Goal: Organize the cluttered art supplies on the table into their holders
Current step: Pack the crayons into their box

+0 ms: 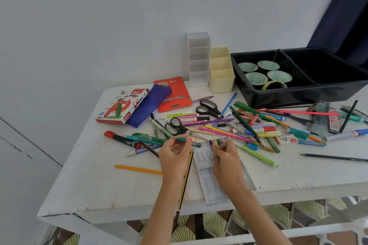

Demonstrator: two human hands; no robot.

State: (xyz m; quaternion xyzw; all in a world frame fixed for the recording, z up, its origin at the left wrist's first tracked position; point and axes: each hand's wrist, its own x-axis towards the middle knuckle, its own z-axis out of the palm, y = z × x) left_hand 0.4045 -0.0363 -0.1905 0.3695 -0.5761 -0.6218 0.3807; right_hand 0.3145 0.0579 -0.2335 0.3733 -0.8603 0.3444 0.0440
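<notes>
Here, at the near middle of the white table (99,185), we see the left hand (175,158) pinching a teal pen (188,141) between thumb and curled fingertips, the pen lying crosswise just beyond the knuckles. At three o'clock from it, the right hand (227,160) has its fingers bunched together and curled round a few crayons (218,142), purple, green and pink tips showing, at the far end of a clear plastic tray (207,173) that runs toward six o'clock to the table's edge. A yellow-and-black pencil (187,173) lies between the left wrist and the tray. The loose pens and markers (249,125) spread from twelve to three o'clock of the hands, with black scissors (209,108) among them. Farther at twelve o'clock stand the white tiered holder (199,59) and the cream holder (221,74), side by side; the black bin (288,95) with tape rolls (267,65) sits at two o'clock. At ten o'clock we find the oil pastels box (119,109), a blue pouch (150,105) and a red packet (175,93).
</notes>
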